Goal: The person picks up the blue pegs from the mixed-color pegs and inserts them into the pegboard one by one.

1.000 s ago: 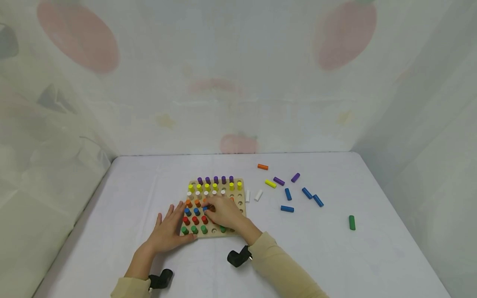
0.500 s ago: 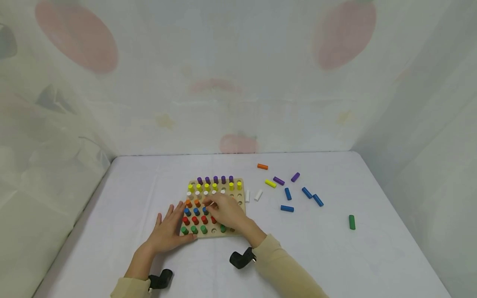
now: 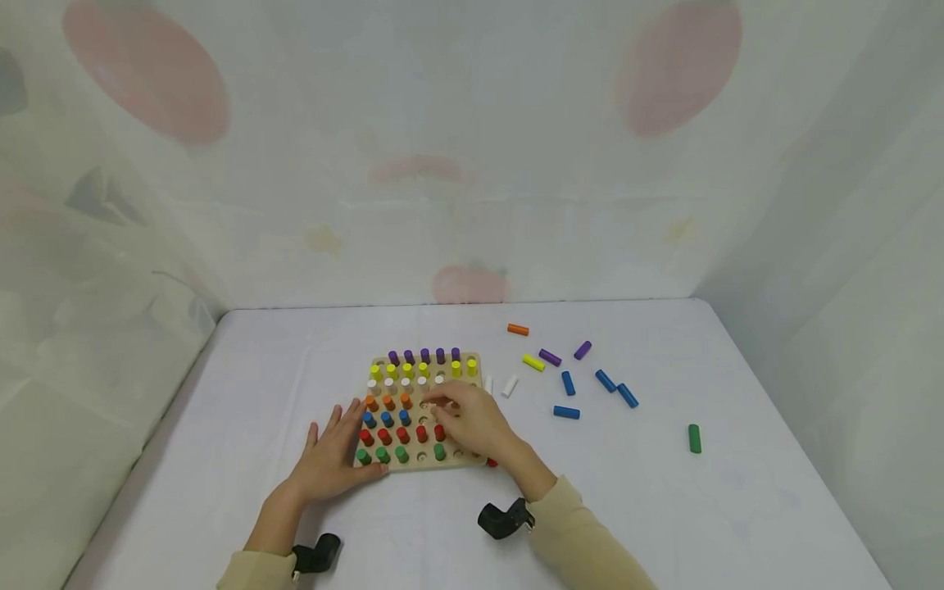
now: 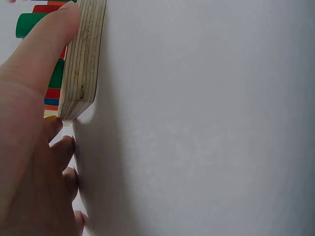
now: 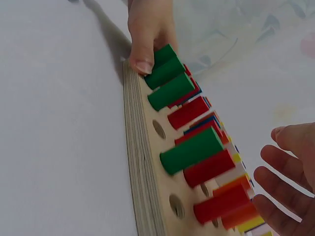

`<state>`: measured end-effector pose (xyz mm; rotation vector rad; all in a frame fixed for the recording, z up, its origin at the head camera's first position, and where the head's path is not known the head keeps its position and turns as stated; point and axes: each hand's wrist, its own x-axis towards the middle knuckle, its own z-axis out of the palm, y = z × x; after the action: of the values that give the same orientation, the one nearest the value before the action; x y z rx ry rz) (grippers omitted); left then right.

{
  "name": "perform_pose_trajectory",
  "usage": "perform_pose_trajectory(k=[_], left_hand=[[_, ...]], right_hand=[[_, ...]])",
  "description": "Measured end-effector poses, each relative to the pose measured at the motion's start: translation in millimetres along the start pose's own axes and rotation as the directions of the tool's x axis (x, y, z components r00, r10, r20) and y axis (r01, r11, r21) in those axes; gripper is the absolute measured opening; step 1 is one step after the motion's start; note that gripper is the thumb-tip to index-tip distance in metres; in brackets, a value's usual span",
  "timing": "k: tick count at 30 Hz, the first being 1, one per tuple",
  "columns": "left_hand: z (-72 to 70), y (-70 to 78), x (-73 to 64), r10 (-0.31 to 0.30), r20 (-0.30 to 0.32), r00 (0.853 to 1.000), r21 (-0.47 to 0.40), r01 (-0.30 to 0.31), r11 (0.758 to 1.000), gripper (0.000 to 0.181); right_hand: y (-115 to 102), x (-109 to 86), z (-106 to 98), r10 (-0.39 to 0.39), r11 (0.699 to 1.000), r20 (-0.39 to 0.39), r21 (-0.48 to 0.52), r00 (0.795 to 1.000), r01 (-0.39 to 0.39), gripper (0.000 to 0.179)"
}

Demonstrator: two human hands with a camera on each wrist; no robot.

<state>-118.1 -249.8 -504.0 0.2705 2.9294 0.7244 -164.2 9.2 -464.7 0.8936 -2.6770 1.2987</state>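
Note:
A wooden pegboard [image 3: 451,464] carries upright coloured pegs in rows: purple, yellow, white, orange, blue, red and green from back to front. My left hand [image 3: 328,459] steadies its near left corner, fingers spread along the side and thumb [image 4: 66,22] on the front edge. My right hand [image 3: 475,419] hovers over the right part of the board, hiding some holes; in the right wrist view its loosely bent fingers [image 5: 280,184] hold nothing. Just left of its fingertips, a blue peg [image 3: 404,418] stands third in its row. A green peg [image 5: 192,150] stands between two bare holes.
Loose pegs lie right of the board: blue pegs [image 3: 566,412], purple pegs [image 3: 549,357], a yellow peg [image 3: 533,363], white pegs [image 3: 510,386] and an orange peg [image 3: 518,329]. A green peg [image 3: 695,438] lies farther right. A red peg [image 3: 492,462] shows at the board's right front corner.
My right hand has let go of the blue peg, which stays upright in its hole, and has drawn back to the right, uncovering orange and red pegs. My left hand keeps its place.

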Motion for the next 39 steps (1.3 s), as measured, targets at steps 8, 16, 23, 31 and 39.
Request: perform_pose_trajectory(k=[8,16,23,31,39], left_hand=[[0.0,-0.4,0.3,-0.002,0.008,1.000,0.002,0.002,1.000,0.107],[-2.4,1.9,0.0,-0.005,0.014,1.000,-0.005,0.005,1.000,0.108],[-4.3,3.8,-0.4,-0.017,0.021,1.000,0.002,0.017,1.000,0.108],[-1.9,0.9,0.0,-0.013,0.017,1.000,-0.001,0.013,1.000,0.108],[1.7,-2.7,1.8,-0.019,0.023,1.000,0.006,0.018,1.000,0.110]], right_hand=[[16,-17.4,-16,0.039,0.997,-0.043,0.075,0.998,-0.036,0.021],[30,-33.4,-35,0.033,0.998,-0.151,0.061,0.988,-0.025,0.024],[42,-45.3,-52,0.093,0.994,-0.220,0.083,0.971,-0.077,0.026],[54,-58.6,-67,0.096,0.994,-0.261,0.084,0.961,-0.077,0.029],[75,-71.8,-85,0.131,0.991,-0.325,0.075,0.937,-0.113,0.030]])
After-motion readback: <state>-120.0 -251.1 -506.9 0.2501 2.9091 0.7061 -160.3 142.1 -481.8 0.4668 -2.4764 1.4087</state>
